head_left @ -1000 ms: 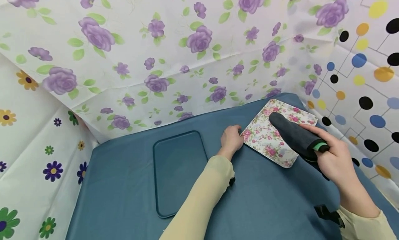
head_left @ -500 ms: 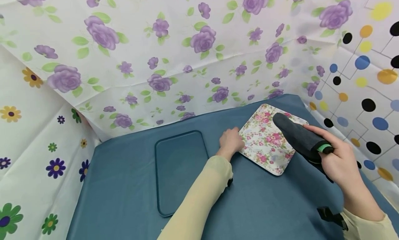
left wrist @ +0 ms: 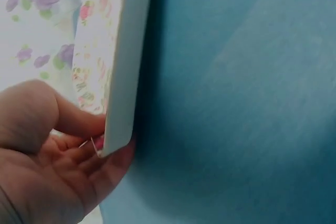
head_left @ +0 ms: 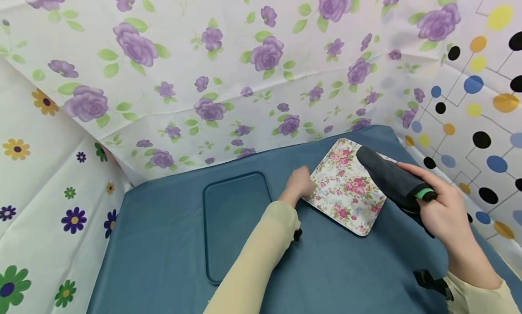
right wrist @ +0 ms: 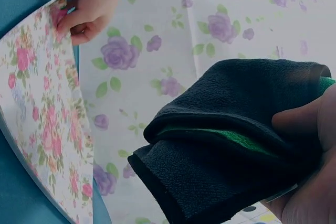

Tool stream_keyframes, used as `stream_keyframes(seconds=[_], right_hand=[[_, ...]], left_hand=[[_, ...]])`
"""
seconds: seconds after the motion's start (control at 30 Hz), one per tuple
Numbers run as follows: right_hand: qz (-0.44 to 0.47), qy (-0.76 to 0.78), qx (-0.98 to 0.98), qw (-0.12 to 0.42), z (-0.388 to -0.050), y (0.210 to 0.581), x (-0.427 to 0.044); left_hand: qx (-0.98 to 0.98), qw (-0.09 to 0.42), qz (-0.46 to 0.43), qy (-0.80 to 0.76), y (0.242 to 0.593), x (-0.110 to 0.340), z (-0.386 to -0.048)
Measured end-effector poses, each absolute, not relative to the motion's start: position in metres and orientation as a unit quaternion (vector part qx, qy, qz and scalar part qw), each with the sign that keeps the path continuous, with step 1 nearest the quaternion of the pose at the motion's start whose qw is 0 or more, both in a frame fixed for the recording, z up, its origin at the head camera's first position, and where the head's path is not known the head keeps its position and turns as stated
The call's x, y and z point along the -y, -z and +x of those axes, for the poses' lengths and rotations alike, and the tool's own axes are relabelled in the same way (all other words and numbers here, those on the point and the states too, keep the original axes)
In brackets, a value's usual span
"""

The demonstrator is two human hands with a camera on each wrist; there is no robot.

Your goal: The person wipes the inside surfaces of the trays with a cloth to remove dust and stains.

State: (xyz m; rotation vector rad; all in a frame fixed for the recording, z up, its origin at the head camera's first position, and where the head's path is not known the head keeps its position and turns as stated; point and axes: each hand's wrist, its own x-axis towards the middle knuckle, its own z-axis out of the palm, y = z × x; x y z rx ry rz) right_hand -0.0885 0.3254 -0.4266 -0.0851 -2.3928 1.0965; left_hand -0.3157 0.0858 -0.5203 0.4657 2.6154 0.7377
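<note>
My left hand (head_left: 299,185) pinches the left corner of a flat tray (head_left: 346,182) printed with pink roses on white. In the left wrist view the thumb lies on the printed face of the tray (left wrist: 94,51), and fingers reach under its pale edge. The tray is tilted off the blue surface, though how far is hard to tell. My right hand (head_left: 442,205) grips a folded dark grey cloth (head_left: 387,176) with a green inner side, held over the tray's right part. In the right wrist view the folded cloth (right wrist: 231,124) hangs with its green layer showing between the folds.
A dark blue rectangular tray (head_left: 232,219) lies left of my left arm on the blue-covered table (head_left: 155,246). A purple-flower sheet (head_left: 204,78) stands behind the table. A daisy sheet (head_left: 49,182) is on the left, a dotted sheet (head_left: 473,123) on the right.
The floral tray has shifted left and towards me, with my left hand on its corner. The right hand and cloth have stayed almost in place, over the tray's right part.
</note>
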Motion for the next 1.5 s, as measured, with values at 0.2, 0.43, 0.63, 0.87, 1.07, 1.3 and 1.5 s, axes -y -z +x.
stream_keyframes(seconds=[0.2, 0.43, 0.63, 0.87, 1.07, 1.3, 1.5], right_hand=[[-0.032, -0.395, 0.883, 0.254, -0.087, 0.425, -0.326], [-0.028, -0.402, 0.88, 0.25, -0.086, 0.422, -0.324], [-0.028, -0.4, 0.879, 0.257, -0.085, 0.422, -0.321], [-0.015, -0.398, 0.881, 0.256, -0.088, 0.42, -0.315], [-0.002, -0.4, 0.88, 0.255, -0.089, 0.416, -0.312], [0.0, -0.394, 0.88, 0.266, -0.089, 0.414, -0.312], [-0.002, -0.4, 0.877, 0.266, -0.092, 0.413, -0.308]], left_hand=[[-0.86, 0.304, 0.145, -0.384, 0.499, -0.066, -0.313], [-0.793, 0.346, 0.206, -0.458, 0.5, -0.049, -0.308], [-0.708, 0.421, 0.154, -0.545, 0.504, -0.044, -0.302], [-0.676, 0.447, 0.134, -0.571, 0.509, -0.042, -0.292], [-0.666, 0.428, 0.119, -0.599, 0.512, -0.043, -0.287], [-0.631, 0.426, 0.103, -0.641, 0.512, -0.039, -0.284], [-0.611, 0.403, 0.122, -0.67, 0.508, -0.027, -0.272]])
